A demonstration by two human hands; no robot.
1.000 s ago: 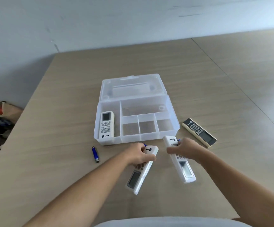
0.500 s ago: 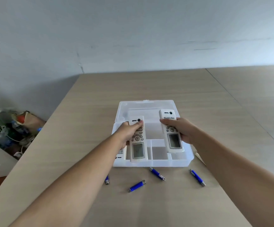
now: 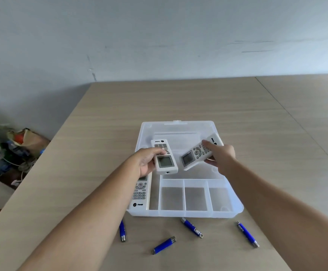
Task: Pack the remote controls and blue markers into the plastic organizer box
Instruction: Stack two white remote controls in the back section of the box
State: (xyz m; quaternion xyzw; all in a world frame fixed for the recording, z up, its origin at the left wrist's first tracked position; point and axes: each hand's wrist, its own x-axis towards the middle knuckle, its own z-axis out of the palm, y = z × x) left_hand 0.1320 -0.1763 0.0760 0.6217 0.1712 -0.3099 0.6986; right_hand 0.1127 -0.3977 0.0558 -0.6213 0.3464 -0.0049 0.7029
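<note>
**Two remotes over the long compartment**

Since half a second ago, both remotes have tipped out of their parallel, upright carry: the one in my right hand [image 3: 220, 156] now lies slanted, screen end pointing towards the other, and both sit lower over the translucent plastic organizer box [image 3: 235, 202].

My left hand [image 3: 146, 161] is clamped round the side of a white remote control with a grey screen [image 3: 165, 156], thumb across its keypad, screen end towards me. My right hand is closed on the second white remote control [image 3: 197, 153], gripping it near its far end with a finger on the keys. I hold each by one end, I judge, so the free end can go in first.

Both hang above the wide rear compartment, which looks like the only space left that is long enough for them. A third white remote control [image 3: 140, 194] already lies flat in the narrow left-hand compartment, partly hidden by my left wrist. The three small front cells stand empty, probably meant for the markers.

Four short blue markers with silver tips [image 3: 191, 227] [image 3: 164, 245] [image 3: 247, 234] [image 3: 122, 230] lie scattered on the light wooden table [image 3: 100, 124], just in front of the box, not yet packed. The angle I've put on the right remote seems intended to keep the two from knocking together as they go down.
</note>
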